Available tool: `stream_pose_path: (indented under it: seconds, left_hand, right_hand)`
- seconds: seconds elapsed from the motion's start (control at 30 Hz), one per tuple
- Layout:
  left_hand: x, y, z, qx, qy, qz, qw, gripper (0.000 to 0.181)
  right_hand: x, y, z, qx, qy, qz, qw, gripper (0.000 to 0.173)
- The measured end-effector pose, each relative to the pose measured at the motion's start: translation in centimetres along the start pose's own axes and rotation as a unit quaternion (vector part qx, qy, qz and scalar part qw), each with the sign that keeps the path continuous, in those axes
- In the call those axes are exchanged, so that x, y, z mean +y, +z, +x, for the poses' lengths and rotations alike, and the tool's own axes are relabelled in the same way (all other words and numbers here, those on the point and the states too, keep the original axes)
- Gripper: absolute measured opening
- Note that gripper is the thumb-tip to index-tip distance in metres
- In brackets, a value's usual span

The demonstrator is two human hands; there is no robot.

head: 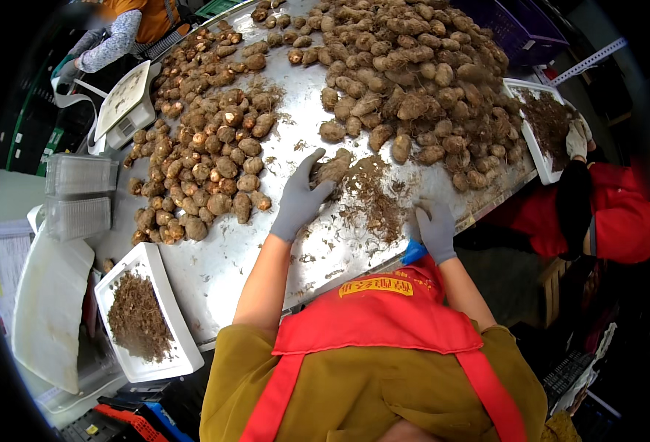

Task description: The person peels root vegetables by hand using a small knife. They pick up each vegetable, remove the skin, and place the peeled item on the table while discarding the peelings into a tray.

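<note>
My left hand (pixel 302 196), in a grey glove, has its thumb and fingers around a hairy brown taro corm (pixel 337 166) on the metal table. Beside that corm lies a spread of loose brown root fibres and soil (pixel 377 193). My right hand (pixel 436 229), also gloved in grey, is at the table's near edge with its fingers curled. Whether it holds anything is unclear. Just below it a piece of blue material (pixel 413 252) shows against my red apron (pixel 374 315).
A large heap of hairy taro corms (pixel 413 72) covers the far right; trimmed corms (pixel 209 160) lie left. White trays of debris (pixel 184 353) (pixel 549 174) flank the table (pixel 225 259). Also left are a scale (pixel 129 105) and clear plastic boxes (pixel 79 212). Co-workers (pixel 623 210) (pixel 143 22) stand nearby.
</note>
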State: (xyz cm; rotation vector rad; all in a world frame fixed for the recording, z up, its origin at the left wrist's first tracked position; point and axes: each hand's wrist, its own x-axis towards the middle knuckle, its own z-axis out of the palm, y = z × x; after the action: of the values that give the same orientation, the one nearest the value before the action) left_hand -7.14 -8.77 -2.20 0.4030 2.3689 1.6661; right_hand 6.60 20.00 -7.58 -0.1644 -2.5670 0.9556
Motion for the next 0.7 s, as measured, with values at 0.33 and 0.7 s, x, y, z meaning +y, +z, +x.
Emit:
stream_pose_path:
  seconds: [0.33,0.7]
  left_hand:
    - [7.8,0.8,-5.6,-0.035,0.041,-0.071,0.996,0.074]
    - [6.3,2.8,-6.7,-0.020,0.152,0.027,0.988,0.062]
  right_hand:
    - [-10.3,1.3,6.2,-0.178,-0.054,0.213,0.959,0.053]
    - [-6.2,4.1,2.4,-0.151,-0.188,0.204,0.949,0.054]
